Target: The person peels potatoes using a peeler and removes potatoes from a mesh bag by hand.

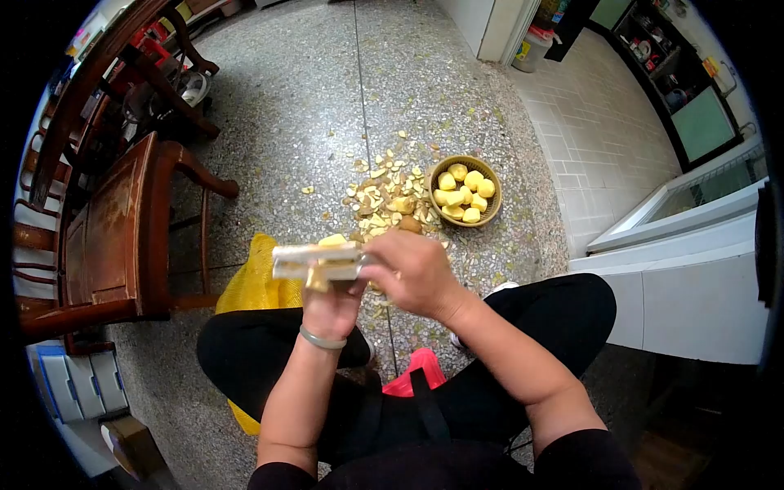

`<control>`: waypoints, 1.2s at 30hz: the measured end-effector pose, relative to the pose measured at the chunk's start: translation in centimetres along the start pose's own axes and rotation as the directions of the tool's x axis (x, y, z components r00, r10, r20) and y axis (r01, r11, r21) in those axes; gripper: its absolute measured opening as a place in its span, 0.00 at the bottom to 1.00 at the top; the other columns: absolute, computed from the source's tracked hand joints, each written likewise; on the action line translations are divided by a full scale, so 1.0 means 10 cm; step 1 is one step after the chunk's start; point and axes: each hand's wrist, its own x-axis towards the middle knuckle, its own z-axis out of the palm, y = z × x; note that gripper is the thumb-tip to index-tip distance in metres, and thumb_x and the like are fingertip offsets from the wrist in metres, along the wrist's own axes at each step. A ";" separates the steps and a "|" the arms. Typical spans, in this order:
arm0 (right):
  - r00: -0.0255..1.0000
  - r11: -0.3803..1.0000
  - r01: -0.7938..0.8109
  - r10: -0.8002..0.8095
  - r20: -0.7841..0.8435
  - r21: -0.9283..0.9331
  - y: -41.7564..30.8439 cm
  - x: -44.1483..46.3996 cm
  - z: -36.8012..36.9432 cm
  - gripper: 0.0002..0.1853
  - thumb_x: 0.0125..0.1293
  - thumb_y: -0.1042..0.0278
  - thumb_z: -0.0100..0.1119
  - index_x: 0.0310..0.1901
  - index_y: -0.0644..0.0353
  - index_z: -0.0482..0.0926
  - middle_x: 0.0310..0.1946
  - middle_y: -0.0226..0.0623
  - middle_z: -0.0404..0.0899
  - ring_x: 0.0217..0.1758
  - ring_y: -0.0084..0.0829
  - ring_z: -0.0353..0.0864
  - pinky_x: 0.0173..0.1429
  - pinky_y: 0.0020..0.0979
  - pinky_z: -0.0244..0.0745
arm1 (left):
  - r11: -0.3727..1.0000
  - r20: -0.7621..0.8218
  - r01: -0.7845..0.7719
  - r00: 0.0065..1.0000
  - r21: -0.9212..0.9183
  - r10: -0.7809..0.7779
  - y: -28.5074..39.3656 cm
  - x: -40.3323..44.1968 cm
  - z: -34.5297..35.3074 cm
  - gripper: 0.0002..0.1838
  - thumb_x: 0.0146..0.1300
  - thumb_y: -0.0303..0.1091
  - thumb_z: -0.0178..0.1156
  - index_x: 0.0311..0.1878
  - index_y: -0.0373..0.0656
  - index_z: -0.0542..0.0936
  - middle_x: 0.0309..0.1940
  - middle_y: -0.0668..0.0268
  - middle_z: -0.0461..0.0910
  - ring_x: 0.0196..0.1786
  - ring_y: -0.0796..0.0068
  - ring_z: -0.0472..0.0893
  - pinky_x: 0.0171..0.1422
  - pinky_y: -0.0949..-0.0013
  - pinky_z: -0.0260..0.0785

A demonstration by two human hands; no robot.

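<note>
My right hand (pixel 414 273) is closed round the right end of a flat, pale blade tool (pixel 317 262), blurred by motion. Under the tool is my left hand (pixel 333 309), a bracelet on its wrist, its fingers mostly hidden; a yellow peeled piece (pixel 332 241) shows just beyond the tool. Brown and yellow peelings (pixel 380 196) lie scattered on the floor past my hands, with a brown unpeeled potato (pixel 410 224) beside my right hand. A round woven basket (pixel 501 194) to their right holds several peeled yellow potatoes (pixel 472 180).
A yellow mesh sack (pixel 237 290) lies by my left knee. Wooden chairs (pixel 110 229) stand at the left. A pink object (pixel 420 367) is between my legs. On the right are a white door (pixel 686 229) and a tiled floor (pixel 588 122).
</note>
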 end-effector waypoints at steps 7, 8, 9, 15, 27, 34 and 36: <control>0.989 0.981 -0.142 0.134 -0.068 -0.132 0.44 0.10 -0.02 0.12 0.53 0.57 0.65 0.31 0.55 0.77 0.22 0.36 0.77 0.25 0.41 0.79 0.29 0.37 0.72 | 0.980 -0.122 -0.029 0.991 0.197 0.054 0.17 0.04 0.18 0.22 0.73 0.53 0.35 0.44 0.46 0.72 0.32 0.65 0.75 0.26 0.76 0.70 0.24 0.76 0.60; 0.981 0.979 -0.187 0.181 -0.074 -0.084 0.44 0.09 -0.08 0.11 0.53 0.60 0.66 0.32 0.57 0.78 0.21 0.37 0.76 0.24 0.37 0.78 0.29 0.35 0.72 | 0.987 -0.137 -0.021 0.990 0.158 0.043 0.18 0.03 0.21 0.23 0.73 0.54 0.35 0.43 0.45 0.72 0.32 0.65 0.75 0.26 0.76 0.69 0.25 0.77 0.59; 0.972 0.973 -0.226 0.222 -0.077 -0.040 0.42 0.11 -0.13 0.10 0.53 0.64 0.66 0.32 0.60 0.78 0.20 0.37 0.75 0.23 0.34 0.78 0.28 0.32 0.72 | 0.993 -0.147 -0.020 0.988 0.115 0.037 0.17 0.04 0.23 0.23 0.73 0.54 0.35 0.43 0.44 0.72 0.32 0.64 0.75 0.27 0.76 0.69 0.25 0.77 0.59; 0.983 0.983 0.175 -0.172 -0.064 0.047 0.05 0.01 0.03 0.13 0.50 0.66 0.68 0.36 0.60 0.78 0.28 0.39 0.78 0.30 0.40 0.79 0.35 0.34 0.74 | 0.998 -0.197 -0.003 0.980 -0.065 -0.010 0.01 -0.02 0.30 0.23 0.69 0.53 0.47 0.56 0.47 0.71 0.40 0.66 0.78 0.33 0.75 0.74 0.31 0.76 0.64; 0.929 0.930 -0.365 0.366 0.047 -0.032 0.70 -0.05 -0.12 0.12 0.52 0.65 0.68 0.35 0.61 0.80 0.23 0.36 0.79 0.25 0.26 0.78 0.32 0.26 0.72 | 0.977 0.035 0.175 0.984 -0.120 -0.172 0.07 -0.02 0.22 0.18 0.71 0.45 0.38 0.49 0.42 0.72 0.34 0.63 0.71 0.25 0.77 0.63 0.20 0.80 0.55; 0.915 0.904 -0.402 0.404 0.020 0.148 0.51 0.02 -0.25 0.13 0.55 0.58 0.65 0.31 0.61 0.80 0.22 0.38 0.78 0.24 0.31 0.77 0.30 0.32 0.69 | 0.990 0.019 0.052 0.999 -0.135 -0.050 0.06 0.02 0.23 0.29 0.68 0.62 0.40 0.53 0.46 0.71 0.40 0.60 0.75 0.36 0.72 0.73 0.34 0.76 0.65; 0.910 0.881 -0.413 0.410 0.063 0.230 0.46 0.03 -0.25 0.12 0.58 0.61 0.63 0.32 0.63 0.80 0.21 0.34 0.78 0.24 0.23 0.76 0.30 0.28 0.69 | 0.995 0.050 0.004 0.999 -0.097 0.001 0.06 0.04 0.23 0.29 0.64 0.59 0.47 0.62 0.52 0.66 0.49 0.58 0.75 0.46 0.67 0.75 0.50 0.70 0.69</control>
